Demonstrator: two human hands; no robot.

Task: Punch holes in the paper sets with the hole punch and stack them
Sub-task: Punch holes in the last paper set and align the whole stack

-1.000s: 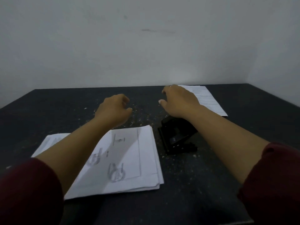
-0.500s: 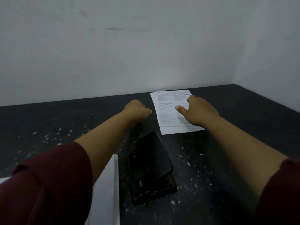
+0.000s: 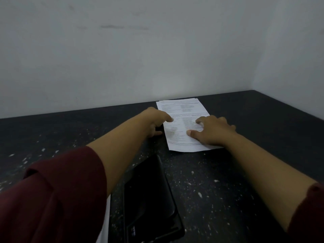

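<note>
A set of printed white paper lies flat at the far side of the dark table, close to the wall. My left hand is at the sheet's left edge, forefinger on top and thumb by the edge near the table. My right hand lies spread flat on the right half of the paper, fingers apart. The black hole punch sits on the table near me, between my forearms, touched by neither hand. A sliver of another white paper stack shows at the bottom, mostly hidden behind my left sleeve.
The dark table is speckled with small white paper bits. A pale wall stands just behind the far paper and another wall closes the right side.
The view has shifted forward and right. Both hands have reached further out: the right hand now lies flat on the far paper and the left hand has come to its left edge.
</note>
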